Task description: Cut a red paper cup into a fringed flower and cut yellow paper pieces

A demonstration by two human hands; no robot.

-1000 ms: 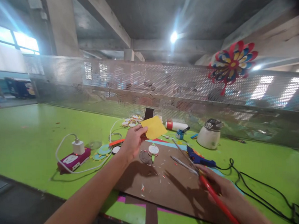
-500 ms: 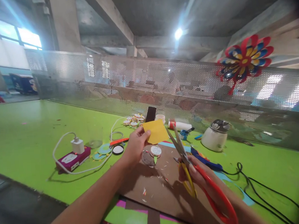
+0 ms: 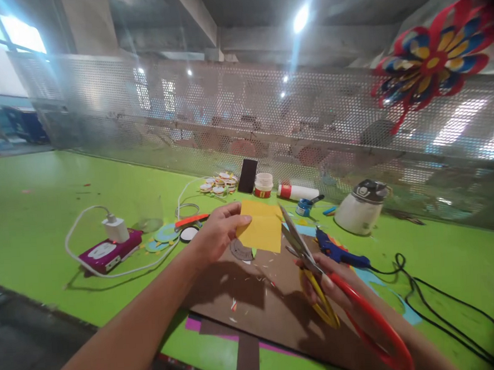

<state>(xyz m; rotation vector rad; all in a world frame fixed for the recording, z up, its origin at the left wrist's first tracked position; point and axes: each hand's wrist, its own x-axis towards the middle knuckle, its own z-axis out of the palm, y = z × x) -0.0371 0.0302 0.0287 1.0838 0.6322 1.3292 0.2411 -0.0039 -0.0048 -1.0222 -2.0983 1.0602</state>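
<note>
My left hand [image 3: 219,231] pinches the left edge of a square of yellow paper [image 3: 261,231], held up above a brown board [image 3: 253,288]. A crease seems to run across the paper. My right hand [image 3: 326,278] is closed round a pair of scissors [image 3: 301,243] with one yellow and one red handle. Its blades are parted, with the tips close to the paper's right edge. Behind the paper, a round grey disc [image 3: 240,250] lies partly hidden on the board. Small paper scraps [image 3: 233,305] are scattered over the board.
A blue glue gun [image 3: 341,252] with a black cord lies right of the board, a kettle [image 3: 361,207] behind it. A phone [image 3: 247,175], a jar [image 3: 264,185] and a white roll [image 3: 300,192] stand or lie further back. A purple power strip [image 3: 111,252] is left.
My left hand has lowered and turned the yellow paper, so more of its face shows. The scissors stay in my right hand, blades still apart. My view has tilted down somewhat.
</note>
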